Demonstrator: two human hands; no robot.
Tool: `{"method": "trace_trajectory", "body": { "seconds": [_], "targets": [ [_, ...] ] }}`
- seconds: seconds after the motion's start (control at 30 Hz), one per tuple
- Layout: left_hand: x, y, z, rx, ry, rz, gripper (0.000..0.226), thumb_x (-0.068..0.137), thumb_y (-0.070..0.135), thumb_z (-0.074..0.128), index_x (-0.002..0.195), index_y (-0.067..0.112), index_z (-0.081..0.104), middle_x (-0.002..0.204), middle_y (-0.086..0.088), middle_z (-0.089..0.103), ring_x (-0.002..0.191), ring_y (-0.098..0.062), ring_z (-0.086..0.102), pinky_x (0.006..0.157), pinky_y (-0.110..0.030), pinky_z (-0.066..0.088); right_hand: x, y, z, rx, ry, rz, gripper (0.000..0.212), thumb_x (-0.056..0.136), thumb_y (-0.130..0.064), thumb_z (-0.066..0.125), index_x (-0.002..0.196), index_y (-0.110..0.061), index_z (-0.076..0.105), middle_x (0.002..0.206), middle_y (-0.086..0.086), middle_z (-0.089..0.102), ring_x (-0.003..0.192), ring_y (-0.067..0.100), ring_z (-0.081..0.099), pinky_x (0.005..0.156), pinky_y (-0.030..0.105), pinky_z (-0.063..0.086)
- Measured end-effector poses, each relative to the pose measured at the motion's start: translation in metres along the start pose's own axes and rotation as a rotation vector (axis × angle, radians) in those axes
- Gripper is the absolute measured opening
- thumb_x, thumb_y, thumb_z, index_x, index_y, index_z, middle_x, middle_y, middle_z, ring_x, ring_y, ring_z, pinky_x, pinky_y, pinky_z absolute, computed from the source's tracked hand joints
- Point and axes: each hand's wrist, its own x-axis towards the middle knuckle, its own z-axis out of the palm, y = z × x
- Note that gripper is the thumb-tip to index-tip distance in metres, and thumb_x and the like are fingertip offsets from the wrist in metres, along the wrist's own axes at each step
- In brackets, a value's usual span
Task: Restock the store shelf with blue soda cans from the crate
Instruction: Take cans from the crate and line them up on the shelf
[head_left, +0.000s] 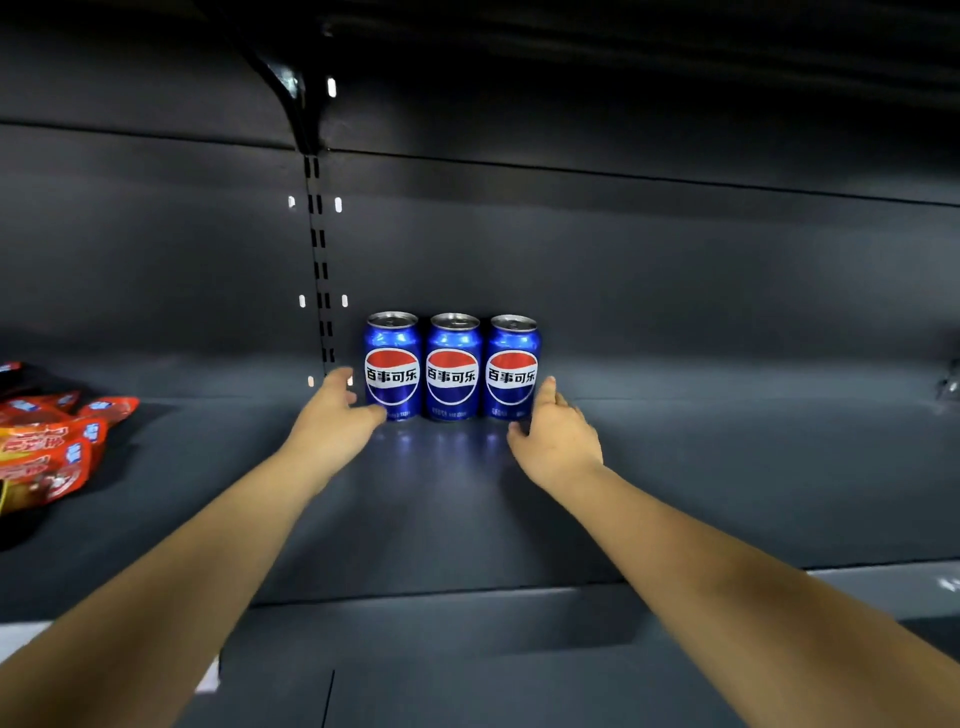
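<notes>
Three blue cans lined up at the back of the dark shelf (675, 467).

From the head view, we see the left can (392, 365), middle can (453, 366) and right can (512, 366) upright, side by side; our left hand (337, 415) and right hand (553, 436) flank the row, fingers relaxed, grasping nothing. Red snack packets (47, 447) lie far left.

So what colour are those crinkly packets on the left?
The packets are red-orange with small blue patches, best seen in the head view.
</notes>
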Motion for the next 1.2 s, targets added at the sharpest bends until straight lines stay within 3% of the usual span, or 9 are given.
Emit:
{"method": "trace_trajectory", "body": {
  "seconds": [0.1,0.17,0.23,0.5,0.6,0.77,0.9,1.03,1.2],
  "targets": [
    [-0.021,0.016,0.0,0.052,0.016,0.048,0.063,0.088,0.011,0.058,0.144,0.014,0.029,0.131,-0.011,0.048,0.111,-0.023,0.051,0.085,-0.027,0.036,-0.022,0.002,-0.02,-0.002,0.007,-0.091,0.071,0.096,-0.029,0.044,0.15,-0.004,0.006,0.148,0.011,0.035,0.13,0.029,0.04,0.095,0.036,0.042],
    [-0.042,0.025,0.004,0.096,0.022,0.096,0.057,0.088,0.009,0.057,0.14,0.014,0.034,0.113,-0.006,0.053,0.096,-0.02,0.051,0.08,-0.026,0.035,-0.043,0.007,-0.036,-0.015,0.014,-0.137,0.069,0.097,-0.03,0.044,0.15,-0.005,0.008,0.146,0.011,0.037,0.129,0.029,0.041,0.094,0.035,0.042],
    [-0.065,0.032,0.009,0.164,0.03,0.142,0.055,0.088,0.008,0.056,0.139,0.014,0.035,0.104,-0.002,0.052,0.094,-0.02,0.051,0.078,-0.026,0.035,-0.066,0.015,-0.049,-0.027,0.022,-0.17,0.068,0.097,-0.032,0.043,0.15,-0.006,0.009,0.144,0.011,0.039,0.129,0.029,0.041,0.094,0.035,0.041],
    [-0.177,0.044,0.041,0.496,0.01,0.246,0.064,0.086,0.011,0.055,0.145,0.014,0.029,0.137,-0.014,0.044,0.116,-0.031,0.05,0.09,-0.03,0.039,-0.154,0.063,-0.08,-0.129,0.015,-0.254,0.061,0.097,-0.029,0.044,0.149,-0.008,0.018,0.137,0.014,0.046,0.125,0.031,0.044,0.092,0.037,0.042],
    [-0.223,0.046,0.056,0.659,0.034,0.274,0.062,0.088,0.016,0.054,0.144,0.012,0.029,0.138,-0.017,0.043,0.123,-0.033,0.045,0.098,-0.035,0.039,-0.186,0.082,-0.086,-0.132,0.015,-0.268,0.055,0.096,-0.026,0.045,0.144,-0.006,0.027,0.131,0.014,0.051,0.121,0.032,0.047,0.089,0.036,0.042],
    [-0.287,0.053,0.078,0.836,0.022,0.261,0.056,0.09,0.019,0.05,0.141,0.01,0.03,0.133,-0.015,0.044,0.121,-0.032,0.044,0.097,-0.042,0.042,-0.238,0.109,-0.091,-0.166,-0.051,-0.328,0.055,0.096,-0.026,0.044,0.145,-0.006,0.026,0.132,0.012,0.051,0.121,0.029,0.048,0.085,0.034,0.044],
    [-0.322,0.062,0.094,0.86,-0.051,0.259,0.058,0.092,0.022,0.049,0.145,0.012,0.027,0.142,-0.012,0.039,0.129,-0.029,0.039,0.102,-0.04,0.038,-0.267,0.129,-0.094,-0.192,-0.105,-0.342,0.045,0.093,-0.02,0.05,0.134,-0.005,0.038,0.127,0.012,0.053,0.116,0.031,0.05,0.076,0.031,0.039],
    [-0.342,0.074,0.111,0.871,-0.116,0.316,0.056,0.092,0.023,0.05,0.144,0.012,0.031,0.144,-0.011,0.04,0.13,-0.029,0.039,0.104,-0.041,0.037,-0.286,0.143,-0.099,-0.205,-0.142,-0.299,0.048,0.089,-0.011,0.054,0.134,-0.006,0.039,0.125,0.013,0.053,0.116,0.032,0.05,0.079,0.033,0.042],
    [-0.359,0.07,0.13,0.853,-0.229,0.344,0.054,0.092,0.024,0.051,0.142,0.012,0.034,0.141,-0.012,0.041,0.128,-0.029,0.041,0.103,-0.037,0.037,-0.31,0.16,-0.096,-0.146,-0.161,-0.213,0.017,0.087,-0.006,0.051,0.104,-0.007,0.047,0.112,0.013,0.057,0.105,0.033,0.054,0.069,0.031,0.037]
  ]
}}
